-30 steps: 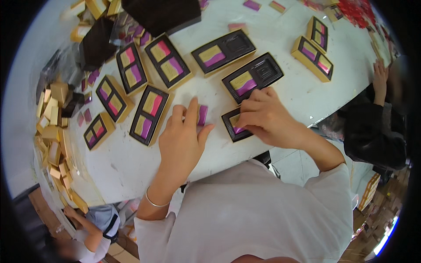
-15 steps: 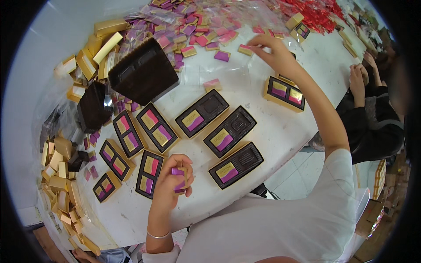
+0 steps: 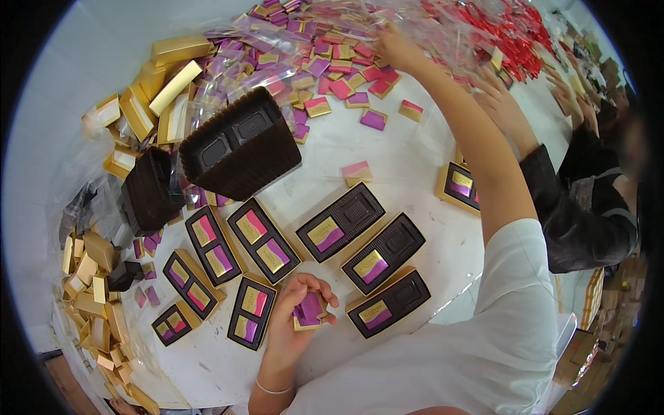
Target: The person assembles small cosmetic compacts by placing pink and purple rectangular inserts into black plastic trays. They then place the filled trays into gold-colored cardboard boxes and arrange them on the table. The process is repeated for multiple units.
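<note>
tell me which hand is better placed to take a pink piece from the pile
Right, most likely: the right hand is at the pile of wrapped pieces, though I can't tell whether it holds anything. The left hand is well short of the pile and occupied by a purple-and-gold piece.

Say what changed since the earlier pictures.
The right hand left the nearest half-filled box and moved forward to the packet pile. The left hand now grips at least one purple packet; earlier its fingers were by one. A co-worker's hand has reached in. The filled boxes at left look unchanged.
</note>
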{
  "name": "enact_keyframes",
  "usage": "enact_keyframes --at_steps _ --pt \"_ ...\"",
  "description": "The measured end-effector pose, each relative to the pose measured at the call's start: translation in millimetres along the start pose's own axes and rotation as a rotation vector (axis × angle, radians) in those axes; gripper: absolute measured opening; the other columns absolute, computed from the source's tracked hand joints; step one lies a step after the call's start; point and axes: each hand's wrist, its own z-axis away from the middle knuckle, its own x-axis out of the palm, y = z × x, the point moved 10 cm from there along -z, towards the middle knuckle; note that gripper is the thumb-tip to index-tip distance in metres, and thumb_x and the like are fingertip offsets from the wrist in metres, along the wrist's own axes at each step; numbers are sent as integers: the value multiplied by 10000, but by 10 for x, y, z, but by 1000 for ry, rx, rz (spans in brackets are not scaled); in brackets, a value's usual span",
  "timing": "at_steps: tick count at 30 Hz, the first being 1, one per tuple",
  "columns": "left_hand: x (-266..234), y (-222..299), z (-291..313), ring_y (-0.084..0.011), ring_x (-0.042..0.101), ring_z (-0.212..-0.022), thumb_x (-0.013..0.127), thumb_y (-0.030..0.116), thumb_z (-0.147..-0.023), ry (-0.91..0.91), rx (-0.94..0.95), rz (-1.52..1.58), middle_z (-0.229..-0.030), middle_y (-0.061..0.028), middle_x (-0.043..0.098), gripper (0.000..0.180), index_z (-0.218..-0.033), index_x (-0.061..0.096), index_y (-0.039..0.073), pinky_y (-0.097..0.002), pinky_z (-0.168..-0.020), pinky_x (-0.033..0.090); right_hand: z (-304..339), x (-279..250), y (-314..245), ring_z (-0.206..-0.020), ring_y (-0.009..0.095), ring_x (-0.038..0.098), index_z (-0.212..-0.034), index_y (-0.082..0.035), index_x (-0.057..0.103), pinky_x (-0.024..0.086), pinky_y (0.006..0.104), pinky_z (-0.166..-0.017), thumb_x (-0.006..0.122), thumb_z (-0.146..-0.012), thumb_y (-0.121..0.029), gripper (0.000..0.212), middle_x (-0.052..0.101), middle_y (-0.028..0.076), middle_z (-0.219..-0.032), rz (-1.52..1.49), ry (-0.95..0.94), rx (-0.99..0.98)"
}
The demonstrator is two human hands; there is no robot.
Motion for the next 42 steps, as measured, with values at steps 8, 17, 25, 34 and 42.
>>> enact_keyframes --at_steps 8,17,25,34,42 --pt "-74 88 39 -128 529 -734 444 181 -911 46 88 -100 -869 -67 542 140 -951 508 62 -265 -571 457 -140 -241 -443 -962 276 601 -886 -4 596 512 398 -732 557 -837 -293 296 576 214 -1071 135 -38 25" --pt "264 348 117 -124 495 -608 576 60 -821 137 519 -1145 -783 -42 537 78 -898 582 49 -242 -510 392 -89 231 -832 -1258 336 352 -1362 -105 352 292 439 -1017 481 -818 -575 730 414 143 -1333 -82 266 -297" --pt "405 392 219 -252 526 -789 659 99 -732 312 721 -1747 -875 -65 536 159 -878 602 68 -356 -618 442 -40 81 -622 -845 348 581 -993 -72 583 478 437 -718 564 -837 -282 263 576 125 -955 -270 403 -236" --pt "484 351 239 -298 482 -986 673 133 -731 325 816 -1884 -1037 -109 512 207 -915 601 72 -451 -862 343 152 -75 -77 -568 94 492 -998 -2 603 405 243 -513 538 -904 -109 157 581 28 -718 -860 183 76" --pt "581 445 308 -293 473 -1106 545 399 -879 -20 631 -609 -1268 -115 454 520 -1272 410 87 -471 -918 394 1747 -1205 -1634 -694 126 533 -1047 -74 609 436 255 -567 567 -858 -52 195 555 33 -817 -1115 34 -528"
